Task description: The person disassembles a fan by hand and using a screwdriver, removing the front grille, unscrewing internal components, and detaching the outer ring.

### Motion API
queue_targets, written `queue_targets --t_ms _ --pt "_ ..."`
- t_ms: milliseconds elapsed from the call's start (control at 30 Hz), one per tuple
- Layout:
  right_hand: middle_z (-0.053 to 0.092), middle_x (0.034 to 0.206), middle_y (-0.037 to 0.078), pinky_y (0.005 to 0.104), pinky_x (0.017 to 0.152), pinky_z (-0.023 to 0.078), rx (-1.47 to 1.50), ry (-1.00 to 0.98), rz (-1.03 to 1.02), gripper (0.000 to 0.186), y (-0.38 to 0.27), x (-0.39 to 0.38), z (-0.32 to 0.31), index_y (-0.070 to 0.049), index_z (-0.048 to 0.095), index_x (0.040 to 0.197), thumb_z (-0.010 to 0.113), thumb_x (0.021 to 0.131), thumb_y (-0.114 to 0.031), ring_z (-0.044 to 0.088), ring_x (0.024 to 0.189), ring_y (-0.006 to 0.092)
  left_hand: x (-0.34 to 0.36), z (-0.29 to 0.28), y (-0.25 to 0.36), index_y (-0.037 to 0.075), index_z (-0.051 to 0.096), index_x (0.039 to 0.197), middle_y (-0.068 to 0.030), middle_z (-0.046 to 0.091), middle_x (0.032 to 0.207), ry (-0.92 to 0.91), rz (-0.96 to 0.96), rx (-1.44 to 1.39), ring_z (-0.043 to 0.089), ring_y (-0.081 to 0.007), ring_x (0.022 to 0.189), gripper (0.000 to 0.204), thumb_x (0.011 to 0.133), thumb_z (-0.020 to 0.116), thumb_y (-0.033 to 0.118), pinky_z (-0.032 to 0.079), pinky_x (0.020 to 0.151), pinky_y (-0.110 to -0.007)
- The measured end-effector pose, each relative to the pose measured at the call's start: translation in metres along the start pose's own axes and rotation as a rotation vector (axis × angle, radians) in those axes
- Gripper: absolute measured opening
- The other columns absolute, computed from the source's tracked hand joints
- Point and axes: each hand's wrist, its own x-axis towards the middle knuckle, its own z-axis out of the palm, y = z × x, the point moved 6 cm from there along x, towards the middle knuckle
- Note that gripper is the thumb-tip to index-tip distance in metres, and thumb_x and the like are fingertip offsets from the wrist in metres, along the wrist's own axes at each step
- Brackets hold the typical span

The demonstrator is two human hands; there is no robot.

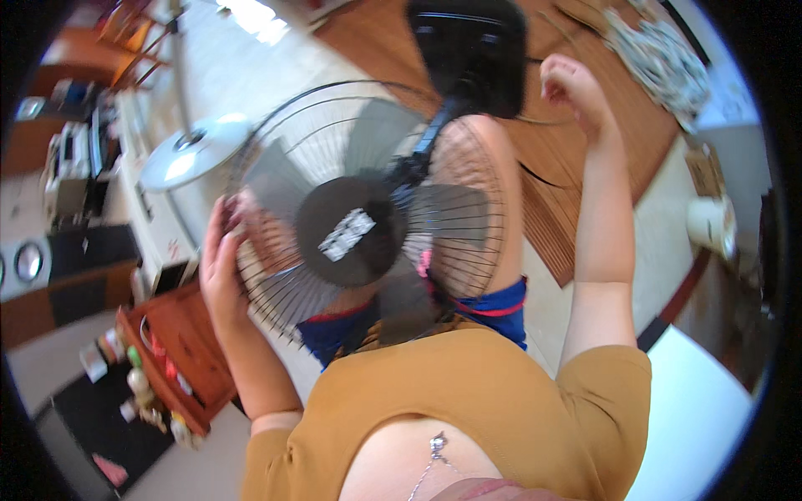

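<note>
An electric fan (351,230) lies across my lap, its round wire cage with grey blades and a dark hub turned up toward me. My left hand (224,259) is closed round the left rim of the cage, the fingertips partly behind the wires. The fan's black base (472,54) points away from me, joined to the cage by a short dark neck (426,142). To the right of the base, my right hand (572,88) is raised and apart from it, fingers curled in. Whether anything small is inside them is hidden.
A brown slatted mat (610,159) covers the floor ahead, with a bundle of pale cloth strands (660,67) on it. A white round stand base (196,150) is at the left. A reddish wooden cabinet (180,346) stands near my left elbow, a white bucket (710,225) at the right.
</note>
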Motion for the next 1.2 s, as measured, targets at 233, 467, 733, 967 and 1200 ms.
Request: queue_targets --t_ms 233,467,733,967,1200 --pt "0.067 0.086 0.013 0.0352 0.074 0.049 -1.043 -0.222 0.632 0.036 0.265 -0.124 -0.073 -0.004 0.066 0.095 0.073 0.069 -0.028 0.063 0.082 0.0258 0.007 0.006 0.006 -0.003 0.029 0.14 -0.0166 0.04 0.138 -0.069 0.022 0.12 0.046 -0.021 0.117 0.058 0.091 0.046 0.022 0.039 0.095 -0.031" --pt "0.06 0.117 0.014 0.0411 0.092 0.044 -0.654 0.386 0.679 0.033 0.317 -0.089 -0.03 -0.011 0.062 0.112 0.053 0.08 -0.016 0.055 0.11 0.0299 0.005 0.008 0.013 0.001 0.024 0.142 -0.0133 0.036 0.14 -0.092 -0.036 0.073 0.045 -0.0197 0.119 0.059 0.093 0.047 0.022 0.041 0.094 -0.03" --pt "0.051 0.122 0.012 0.0484 0.103 0.03 -1.063 0.686 0.415 0.024 0.316 -0.061 -0.021 -0.012 0.059 0.109 0.05 0.087 -0.012 0.046 0.116 0.0277 -0.003 0.007 0.015 0.003 0.024 0.143 -0.0128 0.038 0.14 -0.014 -0.052 0.153 0.042 -0.0223 0.123 0.065 0.09 0.048 0.03 0.04 0.095 -0.033" --pt "0.064 0.098 0.003 0.0547 0.104 0.024 -1.084 0.571 0.368 0.015 0.289 -0.049 -0.049 -0.013 0.062 0.094 0.059 0.086 -0.024 0.056 0.101 0.0224 -0.005 -0.008 0.012 0.007 0.025 0.144 -0.0155 0.03 0.145 -0.03 -0.05 0.199 0.031 -0.0284 0.132 0.062 0.092 0.042 0.036 0.023 0.107 -0.04" --pt "0.063 0.084 0.013 0.0361 0.069 0.047 -0.684 1.116 -0.575 0.012 0.116 -0.063 -0.157 -0.007 0.063 0.087 0.067 0.078 -0.015 0.06 0.075 0.0295 0.017 -0.011 0.048 0.006 0.028 0.142 -0.014 0.035 0.143 -0.032 0.046 0.225 0.04 -0.0256 0.126 0.061 0.094 0.042 0.041 0.032 0.1 -0.036"
